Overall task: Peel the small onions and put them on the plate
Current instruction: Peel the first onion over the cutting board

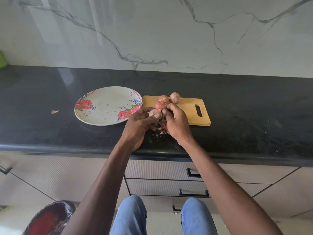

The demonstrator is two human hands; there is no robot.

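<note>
Both hands met over the near left corner of the cutting board point(189, 109): the left hand point(138, 127) curled its fingers around a pale, partly peeled onion point(153, 113), while the right hand point(176, 123) pinched at it with thumb and fingertips (the contact itself was partly hidden). Three unpeeled onions point(166, 100) sat on the board beyond. Scraps of peel point(160, 131) lay on the black counter point(50, 133) below. Left of the board sat the floral plate point(101, 106).

held onion point(153, 113) mostly hidden by fingers, green object point(2, 59) — cut off left
</note>
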